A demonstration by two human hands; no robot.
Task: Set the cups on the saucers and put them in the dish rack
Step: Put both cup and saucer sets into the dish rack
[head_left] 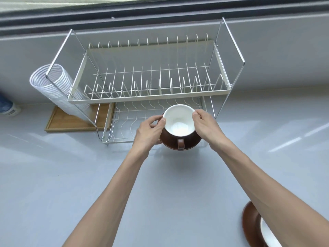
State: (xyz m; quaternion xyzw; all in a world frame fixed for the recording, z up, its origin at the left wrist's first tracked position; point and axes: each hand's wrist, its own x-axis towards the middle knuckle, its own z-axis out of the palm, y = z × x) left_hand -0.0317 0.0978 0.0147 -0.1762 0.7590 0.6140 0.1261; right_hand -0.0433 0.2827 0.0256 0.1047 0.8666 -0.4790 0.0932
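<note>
Grey counter (53,175); left hand (149,132), right hand (204,124) grip brown white-lined cup (179,124) on saucer (191,142).

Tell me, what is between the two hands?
In the head view, the cup, sitting on its saucer, lies between the left hand and right hand; both hands grip it.

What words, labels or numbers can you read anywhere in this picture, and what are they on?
None can be read.
The blue and white container at the left edge seems to carry dark print on its white part, but it is too blurred and small to read.
The cup, the saucer, the dish rack, the wooden tray and the stack of white cups show no writing.
</note>
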